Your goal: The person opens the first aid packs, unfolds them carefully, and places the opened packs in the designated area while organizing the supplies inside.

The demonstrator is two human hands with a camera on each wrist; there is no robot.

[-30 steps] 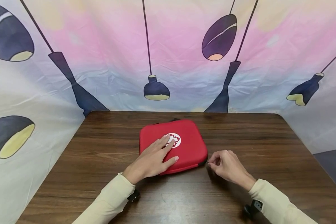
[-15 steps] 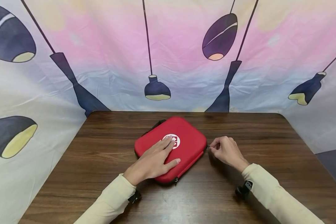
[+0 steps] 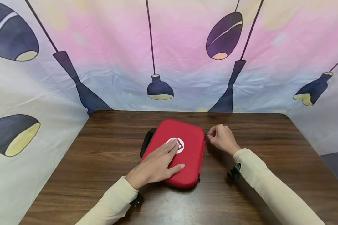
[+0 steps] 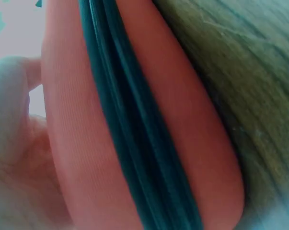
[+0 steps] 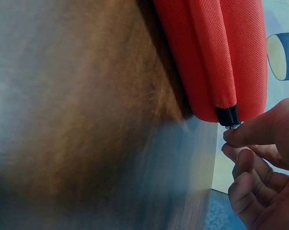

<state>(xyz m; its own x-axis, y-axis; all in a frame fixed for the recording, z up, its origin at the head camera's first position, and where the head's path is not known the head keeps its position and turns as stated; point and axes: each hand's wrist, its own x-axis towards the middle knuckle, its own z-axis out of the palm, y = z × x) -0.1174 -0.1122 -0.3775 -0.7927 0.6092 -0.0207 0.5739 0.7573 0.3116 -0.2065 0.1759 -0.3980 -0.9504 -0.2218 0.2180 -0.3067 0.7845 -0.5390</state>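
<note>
Case [image 3: 190, 157]: long axis between 12 and 1 o'clock, handle [image 3: 147, 142] at 10; left hand [image 3: 155, 164] flat atop, right hand [image 3: 222, 138] pinching zipper pull [image 5: 232, 126] at 2.

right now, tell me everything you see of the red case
The red case looks like textured fabric, with rounded corners, a white emblem on top, a dark zipper band along its side and a black strap at its left edge. It lies flat, apparently closed, on the wooden table. The left hand rests on top, partly covering the emblem; the right hand pinches a zipper pull at the far right corner.
</note>
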